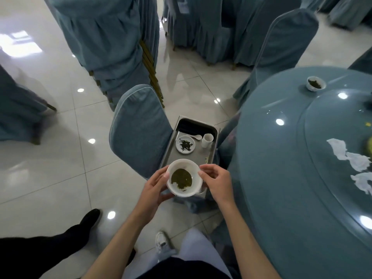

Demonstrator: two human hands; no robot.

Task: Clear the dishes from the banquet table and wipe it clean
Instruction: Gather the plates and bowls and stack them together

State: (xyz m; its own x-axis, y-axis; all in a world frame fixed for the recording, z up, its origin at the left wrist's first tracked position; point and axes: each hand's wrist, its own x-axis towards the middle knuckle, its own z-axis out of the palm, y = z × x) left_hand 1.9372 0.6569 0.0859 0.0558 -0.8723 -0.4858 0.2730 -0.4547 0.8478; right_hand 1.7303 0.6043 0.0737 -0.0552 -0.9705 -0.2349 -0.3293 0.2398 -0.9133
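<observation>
I hold a white bowl (pixel 184 178) with green dregs between both hands, above the near end of a steel tray (pixel 171 146). My left hand (pixel 155 188) cups its left side and underside. My right hand (pixel 216 178) pinches its right rim. The tray lies on the seat of a blue-covered chair (pixel 138 129) and holds a small white saucer (pixel 185 144) with dark leaves, a white spoon (pixel 196 137) and a white cup (pixel 207 140). On the round blue banquet table (pixel 281 158) at right stands a small white cup (pixel 315 83) with dregs, and crumpled white tissues (pixel 350 156).
A stack of blue-covered chairs (pixel 116 47) stands behind the tray's chair, more covered chairs (pixel 285 43) ring the table. Another person's dark leg and shoe (pixel 66 236) are at lower left. My white shoe (pixel 162 241) is on the glossy tiled floor (pixel 60 168).
</observation>
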